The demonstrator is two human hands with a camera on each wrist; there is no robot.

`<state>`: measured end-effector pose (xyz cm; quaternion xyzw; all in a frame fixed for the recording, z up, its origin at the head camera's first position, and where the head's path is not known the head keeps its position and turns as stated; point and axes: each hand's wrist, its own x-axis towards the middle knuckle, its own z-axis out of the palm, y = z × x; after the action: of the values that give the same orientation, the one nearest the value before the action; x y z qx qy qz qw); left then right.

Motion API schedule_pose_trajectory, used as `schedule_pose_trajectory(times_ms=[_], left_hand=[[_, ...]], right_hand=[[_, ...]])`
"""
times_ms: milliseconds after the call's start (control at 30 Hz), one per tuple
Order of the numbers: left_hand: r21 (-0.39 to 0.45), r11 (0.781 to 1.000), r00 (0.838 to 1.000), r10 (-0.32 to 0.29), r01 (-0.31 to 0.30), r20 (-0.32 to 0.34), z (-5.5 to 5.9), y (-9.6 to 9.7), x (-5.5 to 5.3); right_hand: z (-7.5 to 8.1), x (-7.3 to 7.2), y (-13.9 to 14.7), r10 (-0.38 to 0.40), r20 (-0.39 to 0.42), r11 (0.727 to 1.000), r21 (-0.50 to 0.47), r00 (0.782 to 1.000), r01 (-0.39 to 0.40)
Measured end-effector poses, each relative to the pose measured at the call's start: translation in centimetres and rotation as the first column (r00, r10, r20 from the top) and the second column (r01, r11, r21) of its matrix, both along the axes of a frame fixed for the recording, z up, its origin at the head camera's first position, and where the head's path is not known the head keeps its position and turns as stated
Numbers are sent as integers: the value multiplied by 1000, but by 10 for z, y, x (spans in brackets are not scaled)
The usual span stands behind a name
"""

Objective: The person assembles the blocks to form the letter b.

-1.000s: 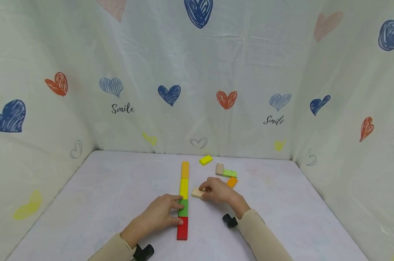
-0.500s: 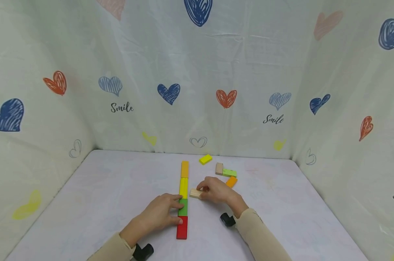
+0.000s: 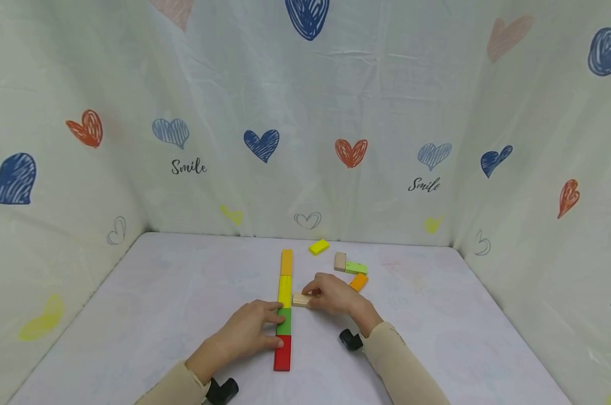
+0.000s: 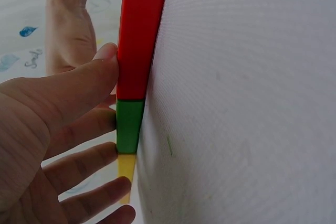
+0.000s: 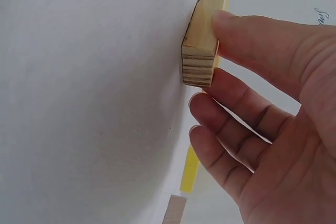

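Note:
A straight row of blocks runs away from me in the head view: a red block (image 3: 282,357) nearest, then a green block (image 3: 285,323), a yellow block (image 3: 285,288) and an orange-yellow block (image 3: 286,262) at the far end. My left hand (image 3: 247,329) lies along the row's left side, thumb against the red block (image 4: 139,45) and outstretched fingertips at the green and yellow ones. Between thumb and fingers, my right hand (image 3: 338,295) pinches a plain wooden block (image 3: 300,300). This block lies crosswise, its left end close beside the yellow block.
Beyond the right hand lie an orange block (image 3: 358,282), a light green block (image 3: 356,268) and a greyish-brown block (image 3: 340,261) beside it. A loose yellow block (image 3: 318,247) sits near the table's back edge. Heart-printed cloth (image 3: 305,185) walls the white table (image 3: 437,337).
My right hand has slid the wooden block a short way left, closing the gap to the row. The left hand and the row have stayed in place.

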<state>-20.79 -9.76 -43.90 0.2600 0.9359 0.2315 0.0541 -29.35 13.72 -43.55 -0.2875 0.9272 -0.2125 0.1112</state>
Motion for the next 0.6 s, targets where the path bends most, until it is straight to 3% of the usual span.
schedule_pose_trajectory(times_ms=[200, 600], left_hand=[[-6, 1000, 1000, 6, -6, 21, -1, 1, -1], [-4, 1000, 1000, -1, 1, 1, -2, 0, 0]], right_hand=[[-1, -1, -1, -2, 17, 1000, -5, 1000, 2], [-1, 0, -3, -6, 11, 1000, -3, 1000, 6]])
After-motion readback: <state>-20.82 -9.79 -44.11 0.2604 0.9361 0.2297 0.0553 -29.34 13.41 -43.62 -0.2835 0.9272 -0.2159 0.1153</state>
